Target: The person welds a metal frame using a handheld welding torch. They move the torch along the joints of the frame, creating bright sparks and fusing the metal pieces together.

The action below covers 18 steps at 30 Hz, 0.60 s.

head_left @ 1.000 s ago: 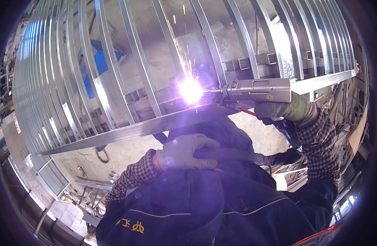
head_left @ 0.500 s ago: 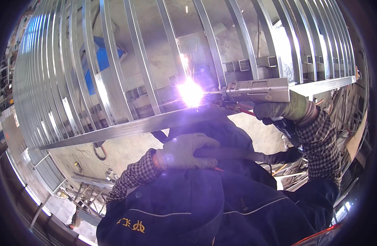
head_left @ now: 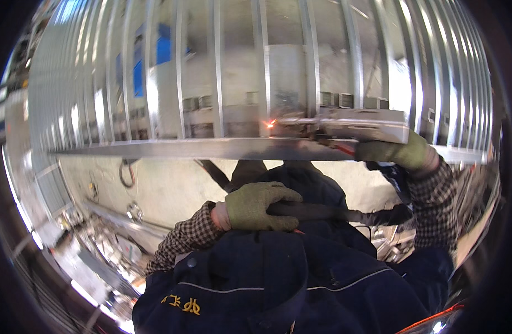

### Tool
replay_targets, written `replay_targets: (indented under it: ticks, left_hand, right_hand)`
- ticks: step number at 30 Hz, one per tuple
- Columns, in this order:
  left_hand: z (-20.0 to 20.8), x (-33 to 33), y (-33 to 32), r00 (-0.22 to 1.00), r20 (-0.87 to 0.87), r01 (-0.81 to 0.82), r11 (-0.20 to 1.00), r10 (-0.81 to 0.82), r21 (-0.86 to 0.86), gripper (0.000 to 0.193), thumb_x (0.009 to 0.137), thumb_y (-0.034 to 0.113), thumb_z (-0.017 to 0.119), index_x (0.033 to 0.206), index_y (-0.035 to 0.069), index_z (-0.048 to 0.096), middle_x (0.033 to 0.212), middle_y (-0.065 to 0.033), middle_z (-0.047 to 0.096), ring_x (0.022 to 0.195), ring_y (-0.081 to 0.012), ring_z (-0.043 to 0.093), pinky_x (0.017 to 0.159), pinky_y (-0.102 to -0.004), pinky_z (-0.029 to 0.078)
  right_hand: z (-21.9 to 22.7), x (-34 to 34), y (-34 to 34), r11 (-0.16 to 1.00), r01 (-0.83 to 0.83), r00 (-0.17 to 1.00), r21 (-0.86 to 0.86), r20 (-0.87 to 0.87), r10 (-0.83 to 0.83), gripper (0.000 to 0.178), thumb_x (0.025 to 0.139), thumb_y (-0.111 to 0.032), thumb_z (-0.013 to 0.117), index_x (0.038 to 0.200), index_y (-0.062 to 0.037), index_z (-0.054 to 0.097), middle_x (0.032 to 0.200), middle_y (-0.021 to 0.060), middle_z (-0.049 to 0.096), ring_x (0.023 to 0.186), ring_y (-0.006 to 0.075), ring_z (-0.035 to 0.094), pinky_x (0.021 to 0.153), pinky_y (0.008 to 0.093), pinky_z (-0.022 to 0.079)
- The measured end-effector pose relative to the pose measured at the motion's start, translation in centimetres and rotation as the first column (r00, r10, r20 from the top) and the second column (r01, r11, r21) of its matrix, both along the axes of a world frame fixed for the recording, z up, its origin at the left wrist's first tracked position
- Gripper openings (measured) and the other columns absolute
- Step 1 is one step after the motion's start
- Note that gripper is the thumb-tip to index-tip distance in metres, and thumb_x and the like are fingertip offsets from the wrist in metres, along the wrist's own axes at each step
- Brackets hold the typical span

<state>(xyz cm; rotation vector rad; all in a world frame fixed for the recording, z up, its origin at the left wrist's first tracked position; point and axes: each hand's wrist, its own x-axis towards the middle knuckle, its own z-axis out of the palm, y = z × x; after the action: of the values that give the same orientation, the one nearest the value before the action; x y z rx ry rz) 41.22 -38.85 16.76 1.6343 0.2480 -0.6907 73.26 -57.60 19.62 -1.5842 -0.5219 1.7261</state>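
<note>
My right hand (head_left: 397,154), in a greenish work glove, is closed around the grip of a grey metal welding torch (head_left: 367,126). The torch points left, and its thin nozzle ends beside a small orange glow (head_left: 271,124) low on an upright metal bar (head_left: 263,83), just above the bottom rail (head_left: 200,149) of a metal frame. In front of my body, my gloved left hand (head_left: 257,207) is wrapped around a thick dark hose (head_left: 320,211), which runs right toward my right forearm.
Evenly spaced silver bars fill the far side, with concrete floor behind them. A blue object (head_left: 163,44) shows between bars at the left. Square tube ends (head_left: 345,100) lie beyond the torch. Metal scrap and lengths (head_left: 114,245) lie at lower left; a dark cable loop (head_left: 126,173) is nearby.
The bright violet-white arc and sparks are gone, leaving a small orange glow. The frame appears more level in view, and the torch sits slightly farther right. My left hand keeps its hold.
</note>
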Motion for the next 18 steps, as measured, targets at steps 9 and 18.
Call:
replay_targets:
  ticks: [9,18]
  left_hand:
    - [-0.2,-4.0,-1.8,0.970,0.215,-0.143,0.983,0.117,0.112,0.068,0.087,0.052,0.083,0.133,0.004,0.071,0.136,-0.0193,0.066,0.122,-0.0376,0.066,0.104,-0.0443,0.053]
    - [-2.5,-7.2,-2.3,0.988,-0.012,0.153,0.967,-0.154,0.206,0.059,0.087,0.058,0.079,0.124,0.011,0.073,0.107,-0.0176,0.077,0.109,-0.0401,0.072,0.096,-0.0509,0.055]
  right_hand:
    - [2.1,4.8,-4.2,0.974,0.165,0.895,0.155,0.392,-0.214,0.056,0.093,-0.041,0.084,0.128,-0.0006,0.068,0.088,0.0070,0.071,0.074,0.0156,0.068,0.070,0.0317,0.056]
    - [0.2,3.6,-8.5,0.921,0.281,0.821,0.268,0.430,-0.376,0.046,0.097,-0.042,0.081,0.125,-0.0056,0.071,0.100,0.0006,0.070,0.088,0.0108,0.063,0.079,0.0271,0.051]
